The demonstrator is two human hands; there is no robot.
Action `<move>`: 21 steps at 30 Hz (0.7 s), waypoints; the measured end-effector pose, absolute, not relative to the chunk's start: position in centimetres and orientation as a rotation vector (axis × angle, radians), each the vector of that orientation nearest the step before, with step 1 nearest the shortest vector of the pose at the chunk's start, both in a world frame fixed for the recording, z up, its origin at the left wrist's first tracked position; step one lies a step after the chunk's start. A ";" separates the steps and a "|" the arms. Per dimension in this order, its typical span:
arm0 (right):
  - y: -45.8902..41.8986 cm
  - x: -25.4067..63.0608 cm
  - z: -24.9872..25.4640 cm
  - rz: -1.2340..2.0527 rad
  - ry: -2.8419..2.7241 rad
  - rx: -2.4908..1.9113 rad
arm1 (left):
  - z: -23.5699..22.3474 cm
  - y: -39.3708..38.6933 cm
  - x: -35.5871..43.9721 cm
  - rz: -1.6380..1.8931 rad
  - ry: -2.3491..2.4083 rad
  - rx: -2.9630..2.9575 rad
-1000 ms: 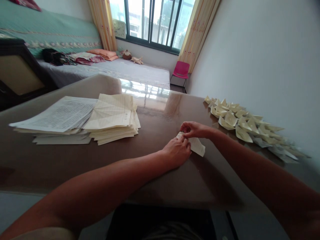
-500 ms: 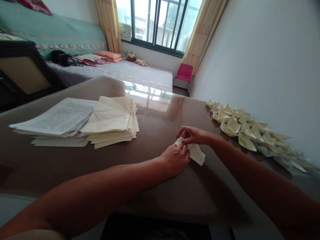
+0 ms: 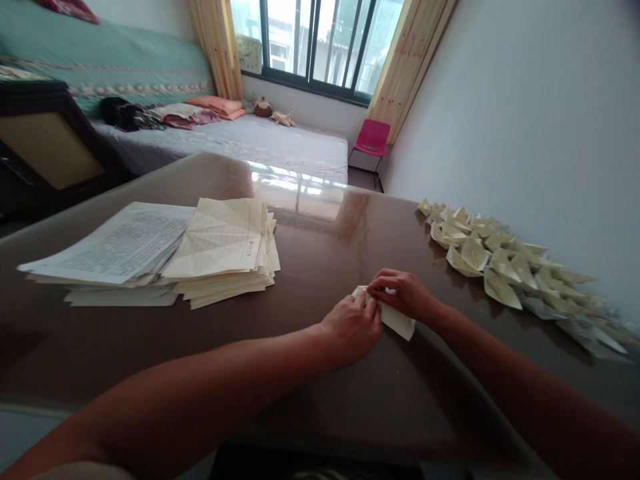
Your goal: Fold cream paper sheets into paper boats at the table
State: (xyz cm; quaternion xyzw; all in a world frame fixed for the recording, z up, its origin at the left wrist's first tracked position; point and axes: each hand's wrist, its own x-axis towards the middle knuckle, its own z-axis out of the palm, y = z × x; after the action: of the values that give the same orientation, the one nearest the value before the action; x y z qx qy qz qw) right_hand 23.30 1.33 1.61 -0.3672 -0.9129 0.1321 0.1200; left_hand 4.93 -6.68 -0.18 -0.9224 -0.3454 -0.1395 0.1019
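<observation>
A folded strip of cream paper (image 3: 399, 324) lies on the brown table, slanting down to the right under both hands. My left hand (image 3: 353, 327) presses its bent fingers on the paper's upper left part and holds it against the table. My right hand (image 3: 404, 295) reaches over the far edge, thumb and fingertips pinched on the paper close to my left fingers. The fingers cover the paper's middle, so the fold there is partly hidden. On the right are several folded paper boats (image 3: 467, 257), set close together along the wall side.
Left of my hands stand a stack of creased cream sheets (image 3: 220, 247) and a stack of white printed sheets (image 3: 125, 243), side by side on the table (image 3: 310, 267). Beyond the table are a bed (image 3: 280, 148) and a pink chair (image 3: 373, 138). A white wall bounds the right.
My right hand has shifted right and slightly nearer, lying lower over the paper. The paper now shows as a narrower, straighter strip. My left hand keeps its hold; the whole view has shifted a little.
</observation>
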 end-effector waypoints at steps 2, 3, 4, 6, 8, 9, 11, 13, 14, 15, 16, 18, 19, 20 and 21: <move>1.3 23.6 1.4 0.350 -2.678 -1.042 | 0.1 -6.4 4.5 -0.382 -1.006 -2.748; 1.2 23.7 1.4 0.335 -2.686 -1.020 | 0.2 -6.2 4.2 -0.371 -1.017 -2.764; 1.1 23.8 1.5 0.318 -2.695 -0.996 | 0.4 -5.9 3.9 -0.368 -1.042 -2.780; 0.7 23.9 1.6 0.274 -2.717 -0.953 | 0.7 -5.2 3.2 -0.406 -1.137 -2.778; 0.2 23.9 1.8 0.214 -2.755 -0.921 | 0.9 -4.4 2.6 -0.445 -1.196 -2.754; -0.1 23.9 1.8 0.178 -2.774 -0.914 | 1.0 -4.1 2.4 -0.438 -1.201 -2.753; -0.6 23.9 1.8 0.111 -2.797 -0.920 | 1.1 -3.6 2.2 -0.388 -1.189 -2.772; -1.1 24.1 1.7 0.085 -2.793 -0.939 | 1.2 -3.4 2.2 -0.334 -1.170 -2.799; -1.2 24.2 1.7 0.097 -2.783 -0.953 | 1.2 -3.3 2.3 -0.316 -1.164 -2.806; -1.3 24.4 1.6 0.113 -2.763 -0.979 | 1.3 -3.3 2.3 -0.298 -1.158 -2.808; -1.3 24.6 1.6 0.126 -2.730 -1.026 | 1.4 -3.3 2.4 -0.280 -1.153 -2.807; -1.1 25.2 1.6 0.136 -2.633 -1.175 | 1.5 -3.3 2.6 -0.245 -1.147 -2.802; -1.0 25.5 1.6 0.152 -2.579 -1.263 | 1.5 -3.3 2.6 -0.239 -1.149 -2.801; -0.7 25.8 1.7 0.203 -2.533 -1.354 | 1.4 -3.4 2.6 -0.243 -1.151 -2.802; -0.5 26.1 1.8 0.286 -2.500 -1.433 | 1.4 -3.4 2.6 -0.258 -1.154 -2.806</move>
State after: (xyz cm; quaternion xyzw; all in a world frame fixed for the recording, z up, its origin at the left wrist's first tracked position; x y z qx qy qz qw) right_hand 26.10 -0.47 1.80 -0.4912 -0.8568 0.0980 0.1224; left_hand 2.63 -3.37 1.36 -0.9204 -0.3786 -0.0845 0.0484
